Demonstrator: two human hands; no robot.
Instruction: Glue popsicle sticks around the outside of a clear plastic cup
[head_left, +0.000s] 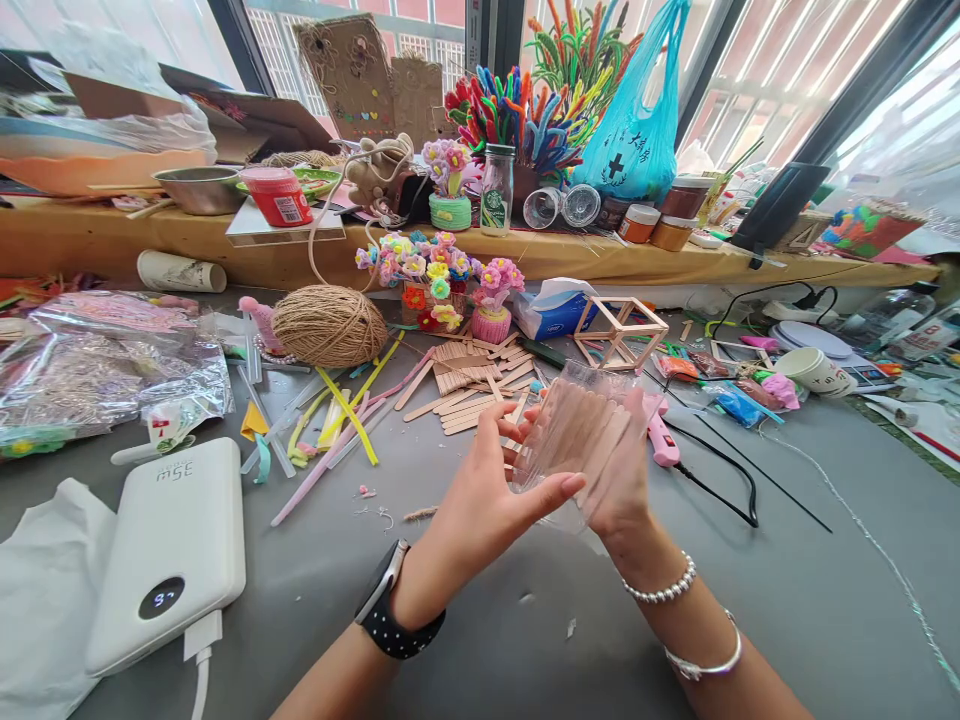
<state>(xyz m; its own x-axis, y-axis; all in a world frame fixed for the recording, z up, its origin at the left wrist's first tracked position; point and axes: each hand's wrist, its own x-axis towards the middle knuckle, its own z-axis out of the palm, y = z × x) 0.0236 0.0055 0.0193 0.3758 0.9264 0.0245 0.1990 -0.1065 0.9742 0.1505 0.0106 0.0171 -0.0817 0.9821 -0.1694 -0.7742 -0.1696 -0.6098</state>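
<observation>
A clear bag of pale sticks is clasped between left hand and right hand above the tabletop.

- Bright daylight; source: windows along the top of frame, panes blown out near white.
- Scene backlit; grey table evenly lit, shadows soft, falling toward the camera.
- Dark contact shadow under twine ball.
- Glare: hard highlights on cellophane bags at left; mild sheen on white power bank.
- Clear packet between left hand and right hand: pale reflections, edges slightly smeared.
- Wide-angle distortion: window frames lean outward, wooden shelf bows, corners stretched.
- Centre sharp; far right edge softer. Colours saturated.
</observation>
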